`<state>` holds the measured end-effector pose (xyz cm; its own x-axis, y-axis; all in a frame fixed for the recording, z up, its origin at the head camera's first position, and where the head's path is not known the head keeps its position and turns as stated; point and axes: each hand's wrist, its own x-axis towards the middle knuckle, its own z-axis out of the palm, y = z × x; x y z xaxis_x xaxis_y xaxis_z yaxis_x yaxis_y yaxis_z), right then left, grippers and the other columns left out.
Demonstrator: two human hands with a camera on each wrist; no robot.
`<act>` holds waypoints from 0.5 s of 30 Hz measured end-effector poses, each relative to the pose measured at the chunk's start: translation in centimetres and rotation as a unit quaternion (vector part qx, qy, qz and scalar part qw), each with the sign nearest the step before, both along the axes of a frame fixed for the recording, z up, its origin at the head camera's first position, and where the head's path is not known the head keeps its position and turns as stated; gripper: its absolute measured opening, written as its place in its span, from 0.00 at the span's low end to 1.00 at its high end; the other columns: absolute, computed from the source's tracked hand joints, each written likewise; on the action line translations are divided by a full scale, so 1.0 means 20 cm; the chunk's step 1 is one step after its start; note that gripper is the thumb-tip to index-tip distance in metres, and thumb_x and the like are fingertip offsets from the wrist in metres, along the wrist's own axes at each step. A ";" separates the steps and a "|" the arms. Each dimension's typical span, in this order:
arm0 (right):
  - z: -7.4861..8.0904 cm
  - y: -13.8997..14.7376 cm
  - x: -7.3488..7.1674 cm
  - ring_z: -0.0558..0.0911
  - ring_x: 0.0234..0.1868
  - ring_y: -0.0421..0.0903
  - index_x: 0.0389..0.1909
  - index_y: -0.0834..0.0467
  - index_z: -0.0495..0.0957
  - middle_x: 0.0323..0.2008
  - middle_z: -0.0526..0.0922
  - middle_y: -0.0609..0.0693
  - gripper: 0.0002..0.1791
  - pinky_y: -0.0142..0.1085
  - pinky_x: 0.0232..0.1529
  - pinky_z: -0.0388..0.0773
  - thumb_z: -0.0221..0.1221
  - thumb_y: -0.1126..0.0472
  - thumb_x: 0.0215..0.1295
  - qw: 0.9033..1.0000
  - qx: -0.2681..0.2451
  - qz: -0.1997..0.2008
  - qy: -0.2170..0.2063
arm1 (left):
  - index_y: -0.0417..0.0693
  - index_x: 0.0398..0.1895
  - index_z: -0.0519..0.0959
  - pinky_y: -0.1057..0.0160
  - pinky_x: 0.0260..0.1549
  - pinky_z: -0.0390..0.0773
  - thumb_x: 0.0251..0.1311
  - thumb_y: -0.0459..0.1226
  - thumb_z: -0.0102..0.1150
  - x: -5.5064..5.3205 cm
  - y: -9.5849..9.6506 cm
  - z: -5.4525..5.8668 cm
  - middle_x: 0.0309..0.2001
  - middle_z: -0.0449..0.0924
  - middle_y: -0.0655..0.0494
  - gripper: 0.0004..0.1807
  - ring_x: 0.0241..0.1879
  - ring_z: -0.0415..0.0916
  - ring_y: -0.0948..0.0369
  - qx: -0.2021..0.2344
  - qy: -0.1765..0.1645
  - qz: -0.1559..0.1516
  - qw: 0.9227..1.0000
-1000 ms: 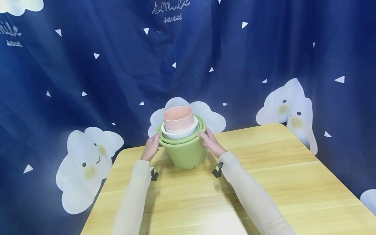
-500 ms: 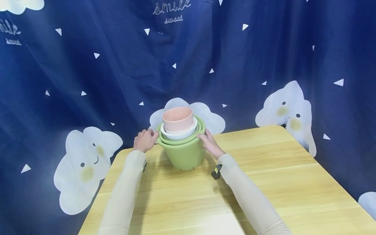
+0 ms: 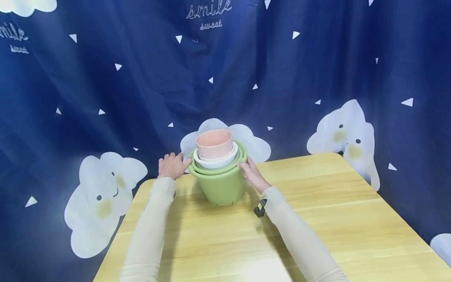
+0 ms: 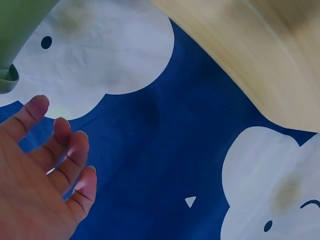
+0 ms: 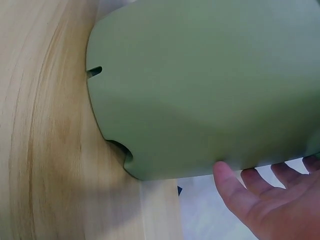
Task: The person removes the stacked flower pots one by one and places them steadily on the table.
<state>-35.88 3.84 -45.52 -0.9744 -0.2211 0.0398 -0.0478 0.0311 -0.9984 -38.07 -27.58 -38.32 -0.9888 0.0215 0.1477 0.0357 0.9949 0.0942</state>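
A stack of nested flowerpots stands on the table in the head view. Its outermost pot is a large green flowerpot (image 3: 222,188); inside sit another green pot, a white pot (image 3: 215,163) and a pink pot (image 3: 214,145) on top. On the right side, my right hand (image 3: 254,174) grips the outer green pot at its rim, with the fingers along the wall. At the left, my left hand (image 3: 171,166) has its fingers spread, the thumb at or near the rim. The left wrist view shows those fingers (image 4: 75,150) apart from the green rim (image 4: 9,80).
The wooden table (image 3: 317,203) has its far edge just behind the pots. A dark blue curtain (image 3: 141,98) with white clouds and triangles hangs beyond it. A small black device (image 3: 260,208) is worn at the right wrist.
My left hand has loosened from the pot's left side, shifting left and outward with its fingers spreading. The right hand keeps its place, and the pots stay where they were.
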 end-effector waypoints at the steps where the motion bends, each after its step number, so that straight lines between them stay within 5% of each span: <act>1: 0.00 0.00 0.00 0.55 0.82 0.62 0.85 0.47 0.40 0.84 0.48 0.56 0.46 0.65 0.70 0.67 0.49 0.40 0.73 1.000 0.001 0.001 0.001 | 0.41 0.58 0.77 0.34 0.56 0.66 0.70 0.61 0.35 0.00 0.00 0.00 0.54 0.77 0.34 0.36 0.56 0.71 0.36 0.001 -0.002 -0.001 1.000; 15: 0.01 -0.01 0.01 0.55 0.83 0.61 0.84 0.47 0.40 0.84 0.48 0.56 0.45 0.66 0.70 0.66 0.48 0.40 0.74 1.000 0.006 0.000 0.013 | 0.44 0.54 0.79 0.35 0.53 0.68 0.69 0.64 0.32 -0.02 -0.03 -0.06 0.52 0.77 0.38 0.38 0.54 0.72 0.38 0.034 0.000 0.008 0.999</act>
<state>-35.69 3.72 -45.39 -0.9730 -0.2223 0.0617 -0.0732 0.0439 -0.9964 -38.50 -28.22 -39.53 -0.9890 -0.0042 0.1480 0.0201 0.9866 0.1621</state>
